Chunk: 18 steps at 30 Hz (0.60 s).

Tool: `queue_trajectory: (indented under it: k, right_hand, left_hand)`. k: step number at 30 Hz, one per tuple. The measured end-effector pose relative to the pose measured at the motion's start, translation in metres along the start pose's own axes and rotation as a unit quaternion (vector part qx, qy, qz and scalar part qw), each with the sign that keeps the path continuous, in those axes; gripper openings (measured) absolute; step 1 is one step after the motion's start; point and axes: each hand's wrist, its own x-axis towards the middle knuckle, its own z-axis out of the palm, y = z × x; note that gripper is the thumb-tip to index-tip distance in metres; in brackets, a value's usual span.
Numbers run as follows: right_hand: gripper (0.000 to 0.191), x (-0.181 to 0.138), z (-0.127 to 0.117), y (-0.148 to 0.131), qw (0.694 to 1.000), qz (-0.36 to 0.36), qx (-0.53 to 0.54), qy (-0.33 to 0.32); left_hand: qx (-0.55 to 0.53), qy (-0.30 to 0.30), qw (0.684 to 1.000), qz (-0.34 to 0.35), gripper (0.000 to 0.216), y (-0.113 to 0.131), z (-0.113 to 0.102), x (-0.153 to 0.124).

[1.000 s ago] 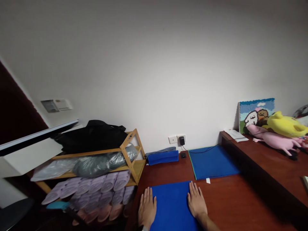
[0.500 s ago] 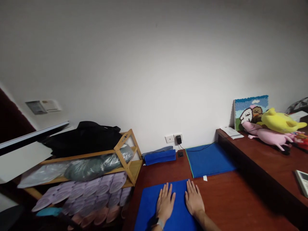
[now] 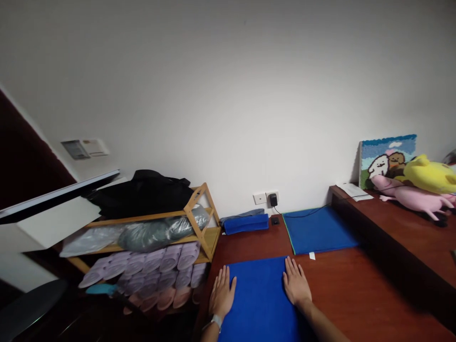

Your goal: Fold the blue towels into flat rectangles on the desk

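Observation:
A bright blue cloth lies spread flat on the reddish-brown wooden table. My left hand rests palm down on the cloth's left edge, fingers extended, with a watch band on its wrist. On the opposite edge, near the upper right corner, my right hand lies flat with fingers stretched out. Behind it, a second blue cloth with a green border and a white tag is laid out flat. Folded blue and grey cloths sit against the wall. The lower end of the near cloth runs out of view.
To the left stands a wooden rack with a black bag, plastic-wrapped bundles and several lilac slippers. A black plug trails a cable across the far cloth. A raised ledge on the right bears plush toys and a picture.
My left hand has slid left across the cloth to its left edge. My right hand stays on the right edge. The view has shifted slightly left.

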Motion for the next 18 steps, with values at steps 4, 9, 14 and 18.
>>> queue_trajectory:
  k: [4,9,14,18]
  right_hand:
    - [0.066,0.0,0.002,0.001,1.0,0.0,0.005,0.008]
    - [0.066,-0.001,0.0,0.0,1.0,-0.001,0.0,0.0]
    - [0.066,-0.001,-0.002,-0.001,1.0,0.001,0.01,0.002]
    - [0.066,0.001,-0.002,-0.002,1.0,0.005,0.009,-0.01]
  left_hand:
    - [-0.001,-0.003,1.0,-0.002,0.071,0.0,0.001,-0.001]
    - [0.003,-0.006,1.0,-0.001,0.071,0.002,-0.002,-0.002]
    - [0.019,-0.04,0.999,-0.005,0.07,-0.002,-0.01,0.003]
    - [0.052,0.009,0.998,-0.038,0.071,0.018,-0.016,0.009]
